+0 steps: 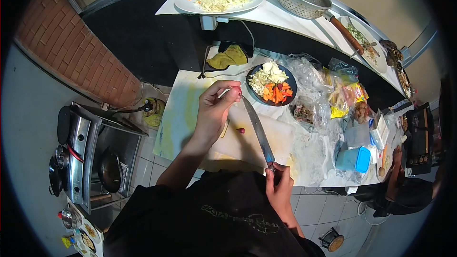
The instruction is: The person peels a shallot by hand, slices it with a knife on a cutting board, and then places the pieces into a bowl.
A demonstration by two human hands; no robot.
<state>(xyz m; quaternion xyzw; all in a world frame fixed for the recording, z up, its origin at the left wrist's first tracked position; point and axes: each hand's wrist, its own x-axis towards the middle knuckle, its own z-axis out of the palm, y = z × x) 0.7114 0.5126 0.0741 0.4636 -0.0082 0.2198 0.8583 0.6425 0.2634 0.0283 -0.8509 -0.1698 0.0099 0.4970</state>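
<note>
Currently, the fingers (220, 84) of the left hand (213, 112) are pinched together on a small red bulb (237, 90), probably a shallot, raised over the far left part of the cutting board (273, 138). The right hand (280, 188), at the near edge of the board, is closed around the handle of the knife (258, 131). The blade slants across the board, tip just beside the bulb; whether they touch cannot be determined.

Handling: the bulb should be light and firm, with a smooth skin liable to slip. Grip it by its sides, fingertips clear of the edge. The knife should be stiff and the heavier item; hold it by the handle only.

A second red piece (241, 131) lies on the board, toward its left. Just beyond the board, a dark plate (292, 77) of cut vegetables (273, 93) stands on the surface (181, 114). Plastic bags (307, 74) and a blue-lidded container (352, 159) occupy the area right of the board.
</note>
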